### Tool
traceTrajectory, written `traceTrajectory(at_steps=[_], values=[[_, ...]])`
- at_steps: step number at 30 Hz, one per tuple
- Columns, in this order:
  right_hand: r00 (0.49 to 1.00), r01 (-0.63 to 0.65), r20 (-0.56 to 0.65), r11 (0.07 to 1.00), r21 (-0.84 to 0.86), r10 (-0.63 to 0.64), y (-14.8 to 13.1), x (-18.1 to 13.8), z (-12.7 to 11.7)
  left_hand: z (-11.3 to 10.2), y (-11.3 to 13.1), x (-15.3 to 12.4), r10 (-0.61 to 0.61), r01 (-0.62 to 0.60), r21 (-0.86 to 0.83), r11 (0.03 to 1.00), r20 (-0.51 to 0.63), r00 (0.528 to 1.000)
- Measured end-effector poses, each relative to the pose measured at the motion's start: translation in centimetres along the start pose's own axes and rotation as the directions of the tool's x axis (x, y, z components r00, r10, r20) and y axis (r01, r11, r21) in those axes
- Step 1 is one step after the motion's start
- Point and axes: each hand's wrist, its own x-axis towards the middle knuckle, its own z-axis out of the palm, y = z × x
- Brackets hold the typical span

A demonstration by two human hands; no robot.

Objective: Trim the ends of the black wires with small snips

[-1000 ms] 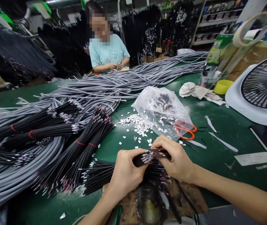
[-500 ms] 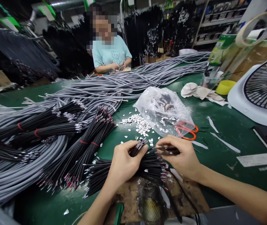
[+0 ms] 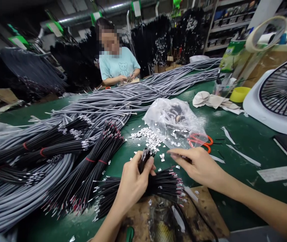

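Note:
My left hand (image 3: 135, 178) is closed round a small bunch of black wires (image 3: 145, 160), whose pale ends stick up above the thumb. Beneath it, a larger bundle of black wires (image 3: 163, 184) with pinkish and silver tips lies across a wooden board. My right hand (image 3: 195, 164) hovers to the right of the bunch, apart from it, thumb and fingers pressed together. Something dark and thin shows between those fingers, too unclear to name. A pile of small silvery metal pieces (image 3: 150, 138) lies on the green table just beyond my hands.
Bundles of black wires (image 3: 90, 164) tied with red bands and long grey cables (image 3: 143, 92) cover the left and back. A clear plastic bag (image 3: 175, 117) partly covers red-handled scissors (image 3: 204, 142). A white fan (image 3: 266, 104) stands right. Across the table sits a person (image 3: 120, 65).
My left hand has turned the wire bunch more upright. The right hand has risen slightly and its fingers have straightened, leaving a wider gap to the bunch. The camera view has tilted up a little.

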Motion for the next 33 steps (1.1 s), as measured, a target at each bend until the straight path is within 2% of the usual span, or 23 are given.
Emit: traceTrajectory(at_steps=[1,3,6,8,12,17,33], values=[[0.997,0.015,-0.078,0.998,0.053,-0.011,0.1,0.0,0.1,0.0,0.1,-0.2,0.004,-0.004,0.024,1.000,0.003,1.000],[0.985,0.089,-0.159,0.984,0.157,-0.064,0.2,-0.1,0.4,0.1,0.2,-0.5,0.014,-0.014,0.071,0.997,0.004,1.000],[0.968,0.212,-0.190,0.937,0.278,-0.163,-0.2,-0.1,1.0,0.1,0.2,-0.8,0.019,-0.018,0.075,0.997,-0.011,1.000],[0.962,0.241,-0.204,0.916,0.320,-0.181,-0.5,-0.2,1.1,0.3,0.3,-0.9,0.003,-0.003,0.037,0.999,-0.023,1.000],[0.971,0.204,-0.194,0.907,0.369,-0.140,-1.1,-0.3,1.0,0.5,0.4,-0.9,-0.027,0.027,-0.008,1.000,-0.074,0.997],[0.971,0.208,-0.196,0.894,0.398,-0.138,-1.3,-0.8,1.1,0.3,0.5,-1.1,0.000,0.006,0.047,0.999,-0.139,0.990],[0.972,0.226,-0.145,0.894,0.386,-0.183,-1.1,-1.3,1.2,0.3,0.1,-1.4,0.102,-0.079,0.208,0.975,-0.101,0.990]])
